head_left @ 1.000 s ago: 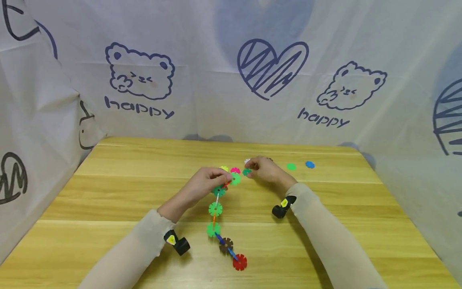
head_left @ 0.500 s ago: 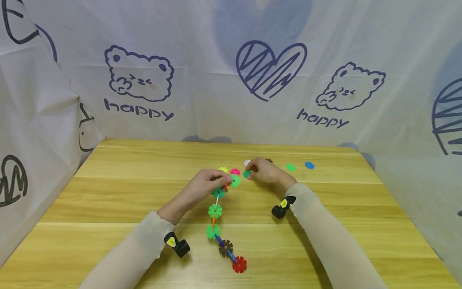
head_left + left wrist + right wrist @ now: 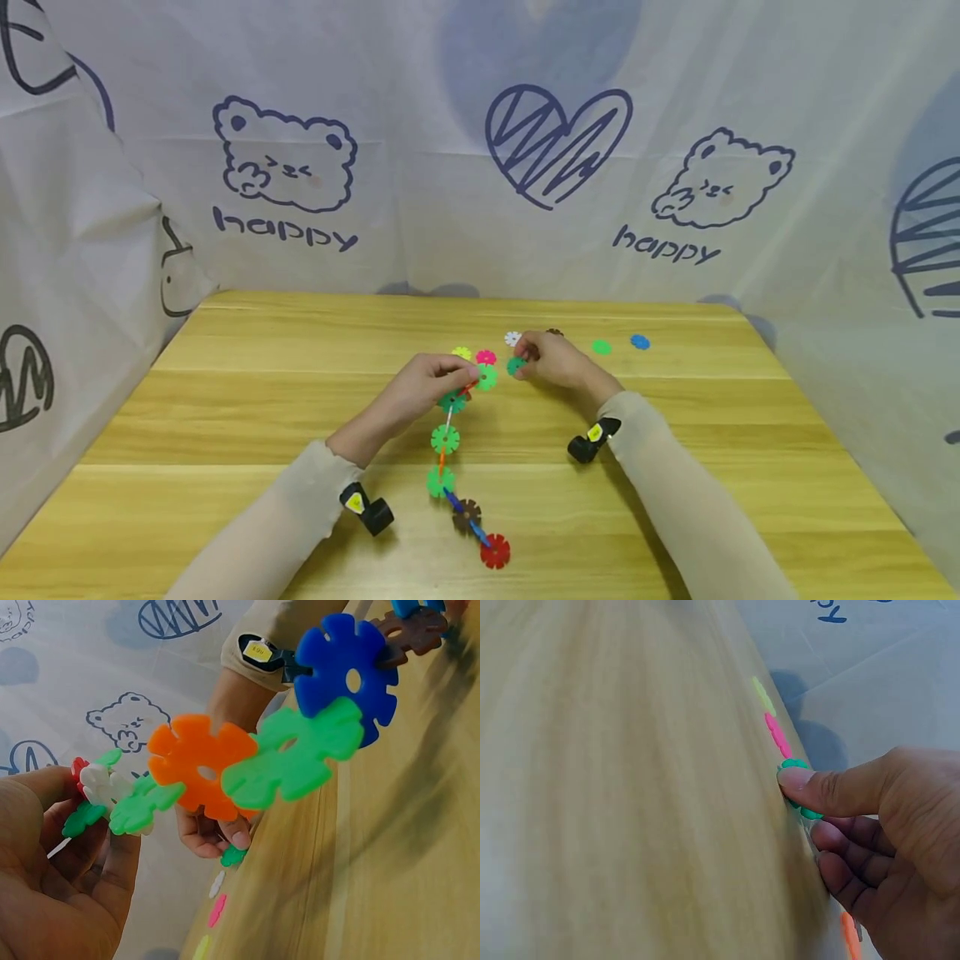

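Observation:
My left hand (image 3: 420, 392) grips the upper end of a chain of slotted plastic snowflake discs, near a light green disc (image 3: 487, 377) and a teal one (image 3: 452, 403). The chain hangs toward the front, ending in a red disc (image 3: 495, 560). In the left wrist view, orange (image 3: 180, 750), light green (image 3: 270, 784) and blue (image 3: 322, 667) discs stand slotted edge to edge. To the right, my right hand (image 3: 558, 365) pinches a loose teal-green snowflake disc (image 3: 793, 763) between thumb and fingers. A gap separates it from the chain in the head view.
Loose discs lie at the back of the wooden table (image 3: 712, 467): yellow (image 3: 462, 352), pink (image 3: 486, 357), white (image 3: 513, 338), brown (image 3: 554, 332), light green (image 3: 602, 347) and blue (image 3: 640, 342). An orange disc (image 3: 849, 937) shows below my right hand in its wrist view. A white printed sheet (image 3: 420, 217) stands behind.
My right hand has brought the teal-green disc slightly nearer to the front, away from the loose discs. My left hand keeps its grip on the chain, and the view has shifted slightly.

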{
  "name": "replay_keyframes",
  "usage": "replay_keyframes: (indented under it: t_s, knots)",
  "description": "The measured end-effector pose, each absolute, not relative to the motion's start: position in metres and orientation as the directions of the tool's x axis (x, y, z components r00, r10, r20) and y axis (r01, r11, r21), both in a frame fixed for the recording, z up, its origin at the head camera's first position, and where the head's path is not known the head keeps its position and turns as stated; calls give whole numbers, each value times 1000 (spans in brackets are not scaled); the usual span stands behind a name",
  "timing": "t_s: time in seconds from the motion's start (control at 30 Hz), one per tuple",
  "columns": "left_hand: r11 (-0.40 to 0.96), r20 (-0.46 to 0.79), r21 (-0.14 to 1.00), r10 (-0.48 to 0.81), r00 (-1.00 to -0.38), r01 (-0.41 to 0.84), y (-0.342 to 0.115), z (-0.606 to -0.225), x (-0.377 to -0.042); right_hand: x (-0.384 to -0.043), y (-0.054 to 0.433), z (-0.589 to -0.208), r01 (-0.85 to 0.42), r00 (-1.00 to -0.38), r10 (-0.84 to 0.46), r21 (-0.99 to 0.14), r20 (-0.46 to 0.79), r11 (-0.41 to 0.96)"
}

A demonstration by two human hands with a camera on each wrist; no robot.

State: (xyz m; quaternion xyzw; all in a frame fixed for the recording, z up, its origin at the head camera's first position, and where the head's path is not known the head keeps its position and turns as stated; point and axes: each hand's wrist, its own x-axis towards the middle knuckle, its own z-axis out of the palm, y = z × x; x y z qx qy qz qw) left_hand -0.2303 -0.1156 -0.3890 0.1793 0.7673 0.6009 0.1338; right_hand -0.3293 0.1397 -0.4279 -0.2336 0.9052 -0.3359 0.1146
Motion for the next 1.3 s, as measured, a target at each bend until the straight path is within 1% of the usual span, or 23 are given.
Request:
replay_keyframes:
  t_s: [0.33,0.63,0.9,1.17,1.3]
  knots:
    - [200,1,975,434,-901,97,-118,-396,-232,-318,144,-435,-303,-872,-489,-753,-29,584]
    - [203,-6,975,443,-896,93,-116,-397,-232,-307,145,-436,-337,-857,-516,-772,13,540]
    - [196,3,975,450,-893,102,-116,-396,-234,-298,142,-423,-378,-859,-504,-777,91,503]
    - [188,-14,979,445,-896,78,-115,-394,-233,-287,141,-404,-411,-858,-489,-776,154,478]
    - [198,-20,977,439,-898,75,-114,-394,-233,-283,141,-398,-437,-848,-496,-776,187,455]
